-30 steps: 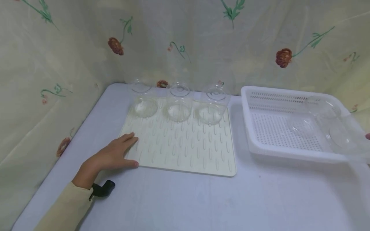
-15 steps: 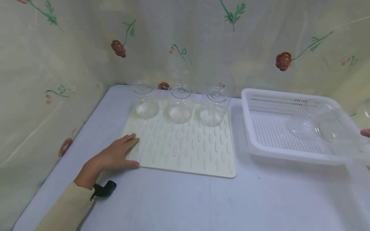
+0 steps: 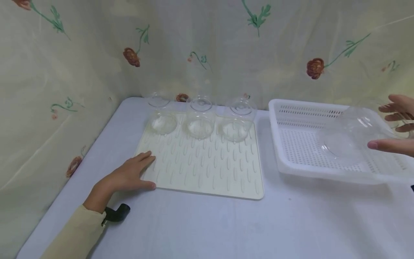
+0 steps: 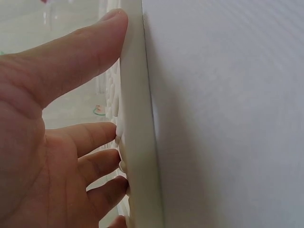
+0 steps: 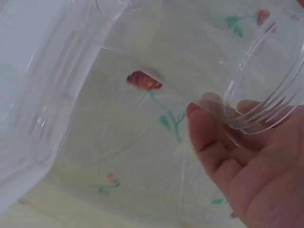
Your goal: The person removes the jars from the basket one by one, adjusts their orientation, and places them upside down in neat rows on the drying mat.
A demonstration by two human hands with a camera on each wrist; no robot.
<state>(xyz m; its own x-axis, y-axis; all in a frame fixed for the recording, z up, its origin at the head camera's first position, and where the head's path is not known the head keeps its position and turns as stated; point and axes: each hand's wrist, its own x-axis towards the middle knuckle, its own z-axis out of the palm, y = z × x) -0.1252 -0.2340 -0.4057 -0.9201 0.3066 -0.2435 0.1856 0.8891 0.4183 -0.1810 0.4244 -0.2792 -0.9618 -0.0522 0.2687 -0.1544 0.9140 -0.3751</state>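
My left hand (image 3: 127, 176) rests at the near left corner of a cream drying mat (image 3: 203, 169), fingers spread over its edge. In the left wrist view the thumb and fingertips touch the mat's rim (image 4: 137, 118). My right hand (image 3: 399, 145) holds a large clear cup (image 3: 360, 120) tilted sideways over the white basket (image 3: 323, 175). Its fingers (image 5: 206, 128) and thumb go round the ringed end of the cup in the right wrist view. Three clear cups stand in a row along the mat's far side: a left one (image 3: 163, 122), a middle one (image 3: 201, 124) and a right one (image 3: 237, 126).
The basket has perforated walls and floor and stands right of the mat. Another clear rounded piece (image 3: 333, 151) shows inside it. A flowered curtain (image 3: 226, 54) hangs behind and along the left of the white-covered table (image 3: 207, 230).
My right hand has come into view from the right edge, and the clear cup has moved left and up over the basket. My left hand stays in place on the mat.
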